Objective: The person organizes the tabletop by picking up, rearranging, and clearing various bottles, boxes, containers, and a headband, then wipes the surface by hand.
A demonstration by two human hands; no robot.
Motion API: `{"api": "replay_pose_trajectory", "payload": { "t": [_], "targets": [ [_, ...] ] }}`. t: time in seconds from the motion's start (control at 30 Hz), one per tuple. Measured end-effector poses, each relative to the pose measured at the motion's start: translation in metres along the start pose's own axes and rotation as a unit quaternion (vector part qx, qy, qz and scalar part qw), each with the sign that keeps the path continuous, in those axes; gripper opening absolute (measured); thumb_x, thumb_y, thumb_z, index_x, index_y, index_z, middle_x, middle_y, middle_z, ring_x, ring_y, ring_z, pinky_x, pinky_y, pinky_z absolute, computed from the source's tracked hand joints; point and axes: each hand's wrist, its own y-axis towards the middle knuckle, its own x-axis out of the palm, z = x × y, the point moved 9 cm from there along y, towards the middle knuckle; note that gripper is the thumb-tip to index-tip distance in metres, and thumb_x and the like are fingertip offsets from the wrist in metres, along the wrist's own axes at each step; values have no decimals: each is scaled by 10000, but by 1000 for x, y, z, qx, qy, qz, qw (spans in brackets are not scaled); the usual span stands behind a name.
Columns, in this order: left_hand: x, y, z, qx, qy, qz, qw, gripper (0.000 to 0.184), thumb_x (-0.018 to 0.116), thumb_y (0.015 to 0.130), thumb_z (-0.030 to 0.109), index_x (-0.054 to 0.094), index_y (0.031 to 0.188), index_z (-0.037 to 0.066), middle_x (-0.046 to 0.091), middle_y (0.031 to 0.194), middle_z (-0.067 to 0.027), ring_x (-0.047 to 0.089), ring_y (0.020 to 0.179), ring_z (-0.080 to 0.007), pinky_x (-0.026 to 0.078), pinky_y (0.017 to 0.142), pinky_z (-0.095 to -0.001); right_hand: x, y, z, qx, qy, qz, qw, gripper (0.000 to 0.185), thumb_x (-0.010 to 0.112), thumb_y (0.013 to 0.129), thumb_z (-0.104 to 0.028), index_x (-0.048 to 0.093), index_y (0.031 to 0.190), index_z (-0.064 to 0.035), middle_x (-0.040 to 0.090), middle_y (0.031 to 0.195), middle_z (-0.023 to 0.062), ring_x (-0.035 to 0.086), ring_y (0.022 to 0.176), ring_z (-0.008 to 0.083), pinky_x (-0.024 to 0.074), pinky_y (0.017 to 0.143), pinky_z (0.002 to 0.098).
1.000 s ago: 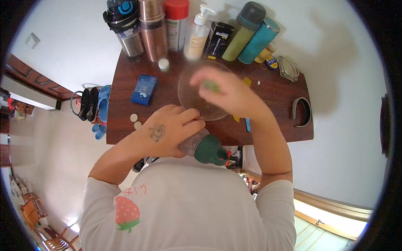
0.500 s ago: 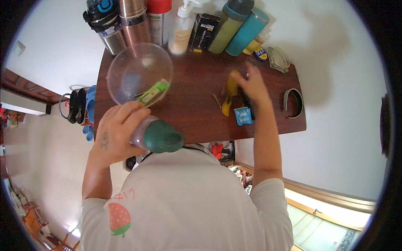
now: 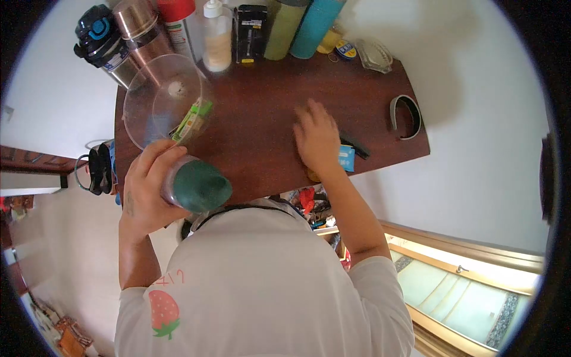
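My left hand (image 3: 148,190) is closed around a bottle with a dark green cap (image 3: 201,185) and also touches the near rim of a clear round container (image 3: 138,98). A green packet (image 3: 193,120) lies in the container. My right hand (image 3: 317,140) is palm down over the dark wooden table (image 3: 256,119), its fingers apart. A bit of something yellow (image 3: 313,175) shows beneath that hand. Just right of it are a blue packet (image 3: 346,157) and a black slim object (image 3: 355,144).
Along the back stand a black-lidded flask (image 3: 107,44), a copper flask (image 3: 141,35), a red-capped can (image 3: 180,27), a pump bottle (image 3: 217,44), a black box (image 3: 250,34) and a teal bottle (image 3: 316,27). A glass dish (image 3: 375,56) and a grey band (image 3: 405,117) are at the right.
My left hand has moved left with the bottle and the clear container. My right hand, which was over the container holding something green, has gone right and down to the table and opened.
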Motion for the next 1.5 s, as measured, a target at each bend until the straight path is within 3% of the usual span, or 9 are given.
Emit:
{"api": "replay_pose_trajectory", "payload": {
  "t": [0.23,0.33,0.4,0.6,0.8,1.07,1.2,1.23,1.5],
  "targets": [
    [1,1,-10,-13,-4,0,1000,717,834,415,212,582,1072,70,551,1099,-150,580,965,-335,463,802,-396,-67,-103,92,149,-63,55,985,237,598,775,-109,575,1005,-56,539,1209,114,492,1129,331,419,920,422],
    [-9,-4,-19,-28,-6,12,1000,712,841,433,202,575,1077,54,542,1110,-157,575,983,-335,466,809,-387,-73,-187,138,169,-256,-87,948,184,613,760,-139,611,930,-67,559,1166,127,524,1068,321,416,882,451],
    [-20,-13,-30,-55,0,18,998,723,842,448,178,557,1096,32,525,1138,-168,557,1033,-339,461,843,-380,-96,-209,146,271,-205,-68,938,285,673,718,-177,623,989,-104,572,1132,173,536,1050,337,408,892,457],
    [-78,-44,-52,-119,41,125,984,745,843,458,175,552,1128,34,522,1144,-166,533,1077,-320,448,874,-373,-93,-74,67,151,129,92,976,252,622,783,-45,600,1034,-26,585,1107,143,548,1049,304,422,906,375],
    [-100,-83,-63,-171,48,157,972,728,837,454,156,554,1114,40,528,1136,-160,542,1065,-316,450,872,-370,11,86,-135,-139,286,-69,946,528,709,753,-314,529,1219,-145,445,1299,179,440,1197,338,374,981,398],
    [-100,-141,-77,-235,68,154,957,721,820,414,126,562,1085,58,539,1111,-151,576,992,-323,469,820,-373,77,116,-260,-131,207,-211,946,848,602,611,-740,549,1203,-135,372,1339,205,343,1249,396,293,970,576],
    [-95,-150,-83,-266,66,156,949,711,795,390,139,579,1065,86,550,1089,-136,587,939,-339,482,786,-391,78,90,-288,-223,146,-148,952,682,680,630,-596,592,1123,-133,362,1313,178,339,1226,385,300,933,612],
    [-95,-150,-85,-270,74,154,948,708,794,393,141,579,1065,89,549,1089,-134,585,944,-339,479,792,-393,74,90,-287,-227,156,-156,949,583,698,638,-480,599,1092,-127,376,1305,157,363,1210,371,330,936,571],
    [-93,-147,-96,-266,69,152,949,695,781,407,156,577,1069,96,547,1092,-113,573,973,-327,462,813,-393,72,111,-195,-173,189,-161,953,418,684,685,-316,614,1044,-112,436,1265,107,422,1170,325,377,951,438]
  ]
}}
